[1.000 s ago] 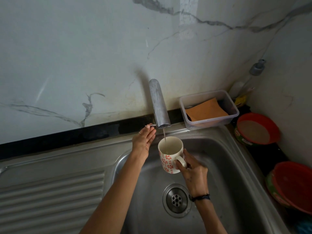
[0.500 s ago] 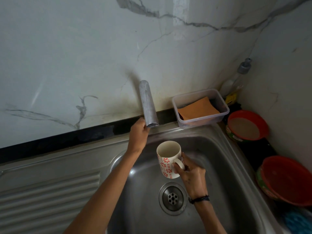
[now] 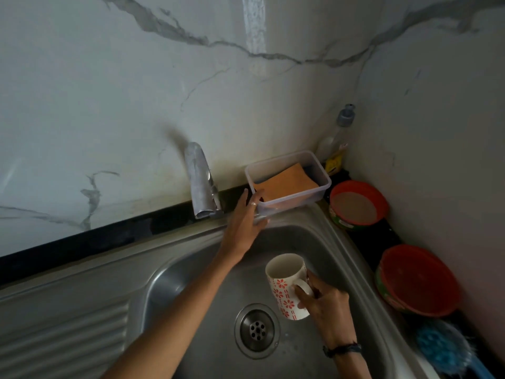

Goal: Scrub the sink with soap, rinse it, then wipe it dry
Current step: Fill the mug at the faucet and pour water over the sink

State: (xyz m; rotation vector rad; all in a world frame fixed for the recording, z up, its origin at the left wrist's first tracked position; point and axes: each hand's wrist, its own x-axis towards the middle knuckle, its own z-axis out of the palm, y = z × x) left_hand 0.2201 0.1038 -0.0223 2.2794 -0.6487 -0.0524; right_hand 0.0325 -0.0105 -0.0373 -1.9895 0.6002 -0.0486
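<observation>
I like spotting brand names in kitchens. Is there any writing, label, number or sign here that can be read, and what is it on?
No text can be read.
Bottle in the corner: a yellow label, too blurred to read.
Red bowls' rims: a green printed band, too blurred to read.
Mug in the right hand: only red flower and dash patterns, no words.

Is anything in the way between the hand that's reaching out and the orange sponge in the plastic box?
Only the box's own wall. The left hand is open, its fingertips at the near corner of the clear box. The orange sponge lies inside, uncovered, so the hand would have to go over the rim.
</observation>
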